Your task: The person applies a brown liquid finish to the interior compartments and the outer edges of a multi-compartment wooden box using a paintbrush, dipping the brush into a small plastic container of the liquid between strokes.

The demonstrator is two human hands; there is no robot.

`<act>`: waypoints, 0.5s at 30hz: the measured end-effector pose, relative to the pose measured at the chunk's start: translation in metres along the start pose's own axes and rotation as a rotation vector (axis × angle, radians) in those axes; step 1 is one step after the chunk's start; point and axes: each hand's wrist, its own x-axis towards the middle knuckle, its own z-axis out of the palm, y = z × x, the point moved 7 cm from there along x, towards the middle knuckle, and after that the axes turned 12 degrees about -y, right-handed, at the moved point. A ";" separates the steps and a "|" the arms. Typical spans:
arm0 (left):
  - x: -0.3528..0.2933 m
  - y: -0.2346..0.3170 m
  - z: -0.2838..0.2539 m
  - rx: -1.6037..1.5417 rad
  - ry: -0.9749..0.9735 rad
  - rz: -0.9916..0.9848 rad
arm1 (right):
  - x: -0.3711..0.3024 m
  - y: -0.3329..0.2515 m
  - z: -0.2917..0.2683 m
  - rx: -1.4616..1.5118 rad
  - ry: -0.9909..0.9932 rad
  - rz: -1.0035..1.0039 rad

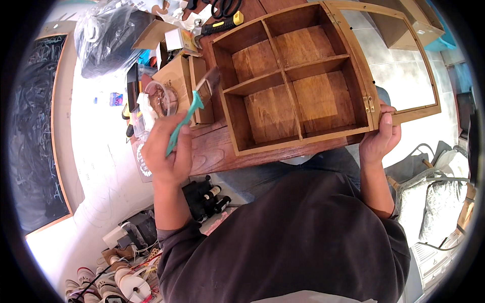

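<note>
My left hand (165,151) is closed around the teal handle of a paintbrush (196,102). Its bristles point up and away, beside the left side of a wooden cabinet (273,148). Four square compartments would be visible as several brown-stained recesses, split by a cross-shaped divider. My right hand (380,141) grips the cabinet's near right corner, just below a brass hinge (369,104). From that side a framed door (417,114) swings out to the right. Left of the brush stands a clear plastic cup (164,98) with brown contents.
The cabinet lies on a reddish wooden table (212,151). A hammer (222,26), black scissors (226,7) and cardboard boxes (172,74) crowd the far left. Plastic-wrapped black material (113,43) sits beyond them. A silvery padded chair (437,202) stands at right.
</note>
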 end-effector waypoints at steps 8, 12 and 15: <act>0.044 -0.011 0.002 0.180 0.066 0.182 | 0.001 0.000 0.000 -0.003 0.024 -0.002; 0.036 -0.007 0.006 0.165 -0.029 0.157 | 0.001 -0.001 0.003 0.001 0.042 -0.012; 0.020 0.000 0.005 0.090 -0.061 0.100 | 0.001 0.000 0.000 -0.008 0.038 -0.017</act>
